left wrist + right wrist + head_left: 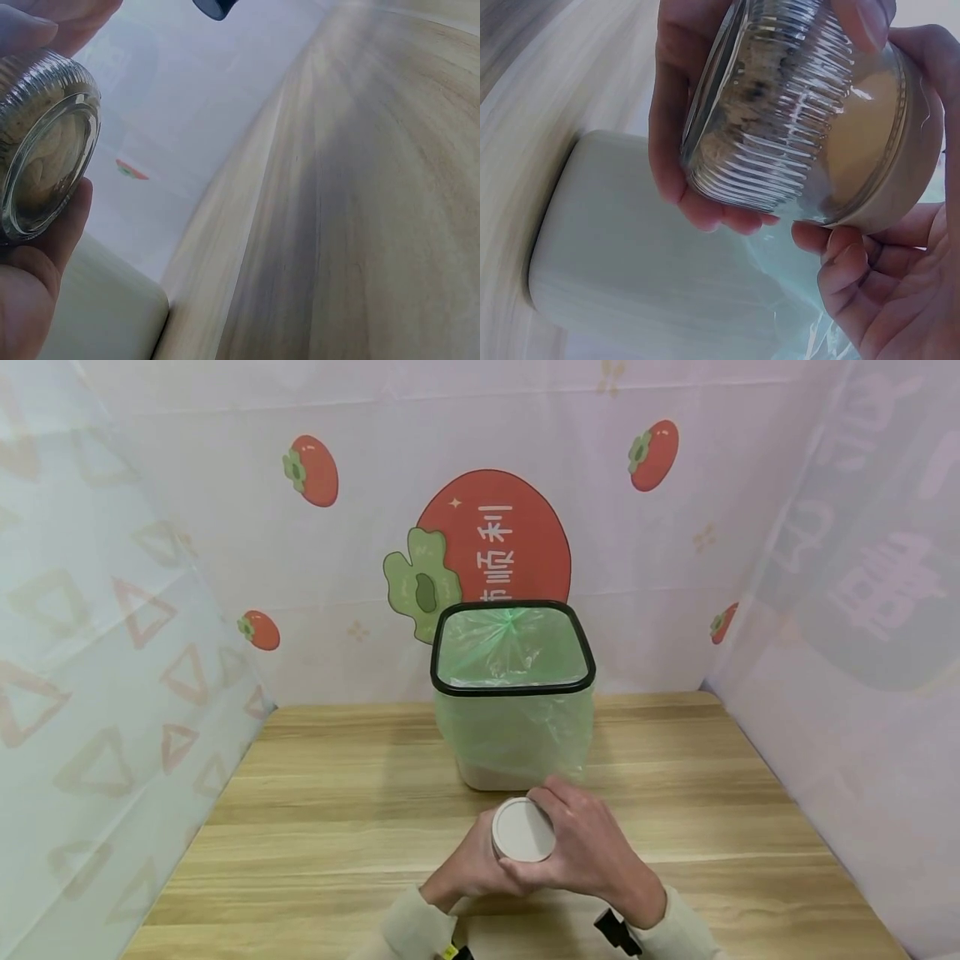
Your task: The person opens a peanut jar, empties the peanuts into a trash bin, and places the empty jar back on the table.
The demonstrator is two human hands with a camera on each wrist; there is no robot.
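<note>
Both hands hold a ribbed clear jar [780, 112] with something brownish inside. Its round off-white lid [523, 829] faces up toward the head camera. My left hand [476, 864] grips the ribbed body, fingers wrapped around it in the right wrist view. Curled about the lid's edge is my right hand [592, 843], thumb on the near side and fingers on the far side. The left wrist view shows the jar's glass base [52, 165] from below, raised over the table.
A pale bin [487, 777] stands just beyond the hands, with a black rim [513, 691] and a translucent green bag [517, 727] lining it. The wood-grain table [322, 810] is enclosed by printed cloth walls [360, 552] at the back and both sides.
</note>
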